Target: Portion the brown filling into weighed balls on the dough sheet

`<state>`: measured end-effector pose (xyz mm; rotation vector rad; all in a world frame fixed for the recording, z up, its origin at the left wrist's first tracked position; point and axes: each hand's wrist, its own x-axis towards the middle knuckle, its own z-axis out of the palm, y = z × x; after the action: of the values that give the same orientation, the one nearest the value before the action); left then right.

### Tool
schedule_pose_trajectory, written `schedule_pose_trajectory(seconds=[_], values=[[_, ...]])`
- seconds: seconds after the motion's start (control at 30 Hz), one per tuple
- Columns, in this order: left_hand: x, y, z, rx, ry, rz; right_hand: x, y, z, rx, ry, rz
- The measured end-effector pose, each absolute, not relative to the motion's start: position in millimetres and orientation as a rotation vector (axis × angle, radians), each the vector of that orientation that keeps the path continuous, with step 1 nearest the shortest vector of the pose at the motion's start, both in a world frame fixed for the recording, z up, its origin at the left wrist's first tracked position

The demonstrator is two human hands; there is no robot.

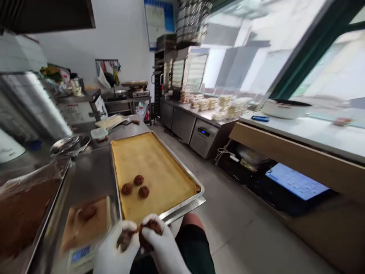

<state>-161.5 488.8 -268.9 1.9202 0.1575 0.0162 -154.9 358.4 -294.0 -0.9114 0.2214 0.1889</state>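
My left hand (115, 247), in a white glove, is closed around a small piece of brown dough (124, 240). My right hand (165, 245), also gloved, grips a larger brown dough lump (154, 226). The two pieces meet or nearly touch between my fingers, just off the near edge of a metal baking tray (182, 164). Three round brown dough balls (138, 180) sit on the tray's tan liner, toward its near left. Left of my hands stands a kitchen scale (81, 254) with a blurred brown lump (88, 212) on its tan top.
A metal pan (48, 220) of brown dough, partly under plastic wrap, lies at far left. Beyond are a foil-like bowl (70, 145) and a small plastic tub (99, 134). Wrapped packages (208, 103) line the counter by the window. A lit screen (296, 180) is at right.
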Motion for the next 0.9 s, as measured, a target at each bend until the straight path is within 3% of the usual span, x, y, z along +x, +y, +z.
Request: schedule_pose_trajectory(seconds=[0.27, 0.57, 0.9], values=[[-157.6, 526.2, -248.5, 1.495, 0.229, -0.059, -157.5, 369.2, -286.2, -0.770, 0.262, 0.304], [-117.0, 652.3, -249.0, 2.367, 0.191, 0.150, -147.5, 373.8, -309.6, -0.757, 0.377, 0.307], [-76.8, 653.7, -273.1, 2.779, -0.074, 0.195, -146.0, 376.1, -312.5, -0.759, 0.390, 0.329]])
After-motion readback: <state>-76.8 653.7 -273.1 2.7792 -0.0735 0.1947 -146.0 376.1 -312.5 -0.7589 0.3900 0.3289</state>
